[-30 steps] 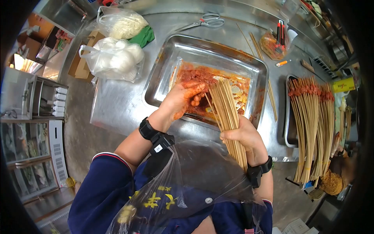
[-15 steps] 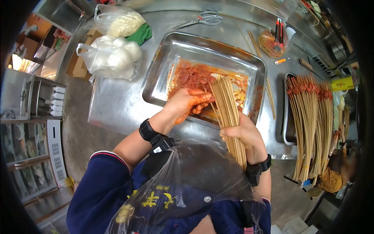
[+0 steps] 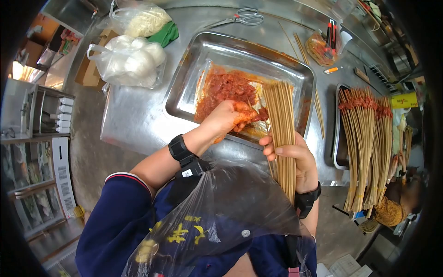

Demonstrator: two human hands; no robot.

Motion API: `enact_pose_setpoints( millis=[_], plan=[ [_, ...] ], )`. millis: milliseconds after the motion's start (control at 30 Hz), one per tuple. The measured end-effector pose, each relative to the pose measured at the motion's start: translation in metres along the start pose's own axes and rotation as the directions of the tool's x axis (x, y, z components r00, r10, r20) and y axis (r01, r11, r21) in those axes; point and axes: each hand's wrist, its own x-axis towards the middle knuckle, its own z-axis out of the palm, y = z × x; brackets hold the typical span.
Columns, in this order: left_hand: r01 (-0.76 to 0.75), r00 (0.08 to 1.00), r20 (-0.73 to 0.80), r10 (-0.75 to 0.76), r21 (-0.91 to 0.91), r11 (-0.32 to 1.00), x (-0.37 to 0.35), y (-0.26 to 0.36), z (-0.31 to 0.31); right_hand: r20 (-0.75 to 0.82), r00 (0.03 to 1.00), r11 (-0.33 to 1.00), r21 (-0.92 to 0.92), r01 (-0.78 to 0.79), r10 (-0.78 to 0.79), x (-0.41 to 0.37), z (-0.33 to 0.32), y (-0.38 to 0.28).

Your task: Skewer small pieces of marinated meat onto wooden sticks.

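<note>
My left hand (image 3: 230,116), smeared with red sauce, reaches over the near side of a steel tray (image 3: 184,60). Its fingers are closed on a small piece of red marinated meat (image 3: 262,114), which sits right beside the skewers. Sauce-coated meat (image 3: 224,87) lies heaped in the tray to the left. My right hand (image 3: 297,157) is wrapped round a thick bundle of bamboo skewers (image 3: 280,120), thumb across the front and fingertips showing at its left side. The bundle stands nearly upright over the tray's near right corner.
Loaded meat skewers (image 3: 360,134) rest in a second tray (image 3: 339,152) at right. Scissors (image 3: 247,17), loose skewers (image 3: 302,51), an orange marker (image 3: 331,70) and a bag with red-handled tools (image 3: 321,51) lie behind. White plastic bags (image 3: 134,62) sit at left.
The skewer bundle has swung more upright, and my right hand's fingertips now show at its left. My left hand has shifted slightly right and down, with the meat now visible at its fingertips.
</note>
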Motion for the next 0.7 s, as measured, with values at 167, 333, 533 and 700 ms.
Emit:
enact_pose_setpoints(
  millis=[167, 333, 533, 700],
  plan=[
    [-0.015, 0.997, -0.079, 0.02, 0.061, 0.998, 0.004, 0.001, 0.004, 0.015, 1.0, 0.995, 0.1, 0.02, -0.022, 0.002, 0.002, 0.005],
    [-0.321, 0.868, -0.224, 0.444, 0.43, 0.844, 0.006, 0.006, -0.037, -0.124, 0.987, 0.991, 0.076, 0.112, -0.103, 0.001, -0.003, 0.009],
    [-0.092, 0.905, -0.071, 0.419, 0.93, 0.356, -0.003, 0.014, -0.03, -0.221, 0.975, 0.988, -0.154, -0.031, -0.004, -0.001, -0.003, 0.003],
    [-0.226, 0.88, 0.196, 0.434, 0.974, 0.02, 0.004, 0.013, -0.01, -0.182, 0.983, 0.979, -0.201, -0.036, -0.001, 0.003, -0.011, 0.006]
  ],
)
